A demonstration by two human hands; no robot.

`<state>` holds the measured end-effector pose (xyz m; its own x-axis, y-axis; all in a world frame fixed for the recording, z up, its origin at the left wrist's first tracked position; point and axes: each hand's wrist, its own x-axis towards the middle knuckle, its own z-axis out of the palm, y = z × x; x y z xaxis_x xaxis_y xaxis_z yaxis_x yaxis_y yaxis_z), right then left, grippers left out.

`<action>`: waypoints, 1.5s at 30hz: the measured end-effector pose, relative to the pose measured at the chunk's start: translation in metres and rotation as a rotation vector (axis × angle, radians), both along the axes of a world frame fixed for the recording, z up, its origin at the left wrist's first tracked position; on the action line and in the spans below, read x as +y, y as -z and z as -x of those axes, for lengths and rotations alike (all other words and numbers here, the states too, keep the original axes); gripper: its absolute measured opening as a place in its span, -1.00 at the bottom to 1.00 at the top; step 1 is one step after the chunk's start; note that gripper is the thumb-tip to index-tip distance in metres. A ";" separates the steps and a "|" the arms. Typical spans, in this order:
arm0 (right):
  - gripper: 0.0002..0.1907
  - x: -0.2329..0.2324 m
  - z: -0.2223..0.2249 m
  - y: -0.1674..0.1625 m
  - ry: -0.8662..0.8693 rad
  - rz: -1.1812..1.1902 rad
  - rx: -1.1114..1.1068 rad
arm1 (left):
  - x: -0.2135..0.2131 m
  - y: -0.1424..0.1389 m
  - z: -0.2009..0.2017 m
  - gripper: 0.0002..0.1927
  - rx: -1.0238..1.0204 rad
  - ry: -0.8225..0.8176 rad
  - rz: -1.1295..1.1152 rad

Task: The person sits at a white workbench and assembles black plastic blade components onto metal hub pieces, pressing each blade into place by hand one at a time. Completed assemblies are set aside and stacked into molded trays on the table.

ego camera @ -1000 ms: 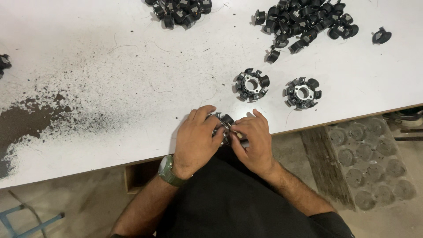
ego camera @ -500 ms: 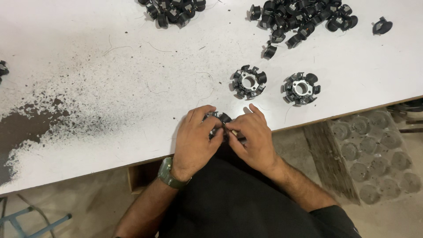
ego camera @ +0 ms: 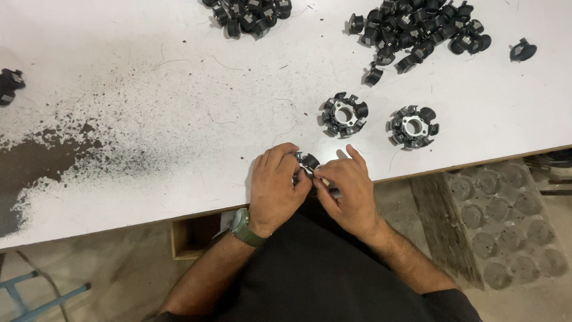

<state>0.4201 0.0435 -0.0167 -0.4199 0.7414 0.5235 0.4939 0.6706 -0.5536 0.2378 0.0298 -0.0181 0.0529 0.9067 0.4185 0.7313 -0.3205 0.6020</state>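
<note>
Both hands (ego camera: 313,185) grip black ring part (ego camera: 307,162); moulded tray (ego camera: 506,220) holds round discs.

No packages, labels, signs or screens.

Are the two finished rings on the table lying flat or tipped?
Flat. Both rings rest on the table with centre holes facing up.

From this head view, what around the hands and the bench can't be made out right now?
- Black part held between left hand and right hand: mostly covered by the fingers; its shape is unclear.
- Pile of black pieces and smaller pile: cut off by the top edge.
- Black piece: cut by the left edge.
- Under the white table: the opening is too dark to read.
</note>
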 end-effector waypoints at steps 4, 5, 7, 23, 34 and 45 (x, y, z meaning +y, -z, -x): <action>-0.71 -0.001 0.002 -0.003 0.000 -0.037 -0.043 | -0.001 0.003 0.000 -0.85 -0.005 -0.002 -0.030; -0.71 -0.001 0.002 -0.004 0.002 -0.040 -0.059 | -0.002 0.004 0.000 -0.85 -0.007 -0.003 -0.037; -0.72 0.000 0.003 -0.006 -0.001 -0.029 -0.084 | -0.002 0.005 0.000 -0.86 0.002 -0.005 -0.038; -0.75 0.006 0.005 0.008 0.085 0.007 0.124 | -0.001 -0.031 0.012 -0.75 0.160 0.031 0.020; -0.75 0.007 0.006 0.003 0.085 0.023 0.100 | 0.010 -0.041 0.010 -0.81 0.298 0.036 0.098; -0.78 0.009 0.006 0.007 0.090 0.052 0.105 | 0.007 -0.035 0.026 -0.82 0.164 0.128 -0.012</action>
<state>0.4145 0.0530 -0.0240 -0.2956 0.8009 0.5207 0.4883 0.5952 -0.6382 0.2114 0.0365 0.0173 0.2356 0.8832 0.4055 0.7724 -0.4234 0.4735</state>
